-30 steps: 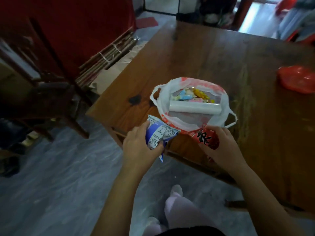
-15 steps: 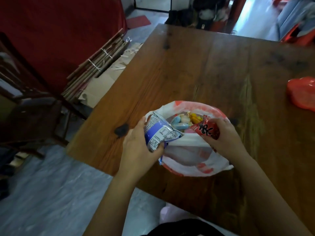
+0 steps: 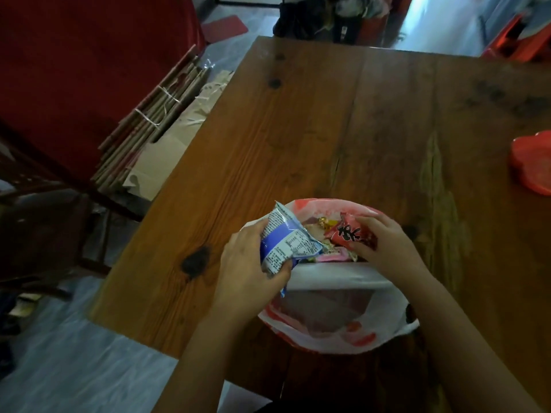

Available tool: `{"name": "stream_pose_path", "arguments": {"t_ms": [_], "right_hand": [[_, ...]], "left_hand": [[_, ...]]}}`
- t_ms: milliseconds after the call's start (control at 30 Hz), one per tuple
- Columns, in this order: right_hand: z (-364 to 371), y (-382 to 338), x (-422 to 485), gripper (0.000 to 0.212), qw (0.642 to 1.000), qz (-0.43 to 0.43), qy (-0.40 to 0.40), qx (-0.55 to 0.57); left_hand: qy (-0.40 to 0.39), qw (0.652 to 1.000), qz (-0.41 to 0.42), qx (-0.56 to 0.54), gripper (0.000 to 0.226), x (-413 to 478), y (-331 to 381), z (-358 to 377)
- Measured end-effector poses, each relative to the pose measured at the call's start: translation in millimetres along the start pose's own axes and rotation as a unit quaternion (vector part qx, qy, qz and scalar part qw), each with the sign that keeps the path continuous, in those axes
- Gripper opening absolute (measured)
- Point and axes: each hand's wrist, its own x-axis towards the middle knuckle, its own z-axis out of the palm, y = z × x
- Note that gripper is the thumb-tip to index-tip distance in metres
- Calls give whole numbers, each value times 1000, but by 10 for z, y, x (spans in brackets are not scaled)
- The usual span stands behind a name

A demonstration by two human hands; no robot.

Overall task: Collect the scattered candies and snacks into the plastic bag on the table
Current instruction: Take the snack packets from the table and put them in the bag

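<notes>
A red plastic dish (image 3: 533, 165) sits at the wooden table's (image 3: 328, 129) right edge, tied sticks (image 3: 149, 114) on the floor

Bag (image 3: 337, 329) on table (image 3: 328, 129) near edge; candies (image 3: 334, 253) inside.
</notes>
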Motion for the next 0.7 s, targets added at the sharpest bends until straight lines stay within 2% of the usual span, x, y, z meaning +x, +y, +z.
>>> {"name": "stream_pose_path", "arguments": {"t_ms": [200, 300, 400, 700], "right_hand": [[-139, 73, -351, 45, 993, 48, 98, 44], [-167, 58, -616, 41, 988, 73, 130, 40], [-137, 15, -896, 37, 980, 123, 151, 46], [229, -149, -1411, 36, 969, 189, 132, 93]], "left_hand": [[-75, 989, 125, 1, 71, 80, 97, 173], [-139, 971, 195, -13, 71, 29, 137, 316], [-168, 951, 259, -5, 72, -48, 133, 458], [-224, 930, 289, 50, 66, -211, -40, 644]]}}
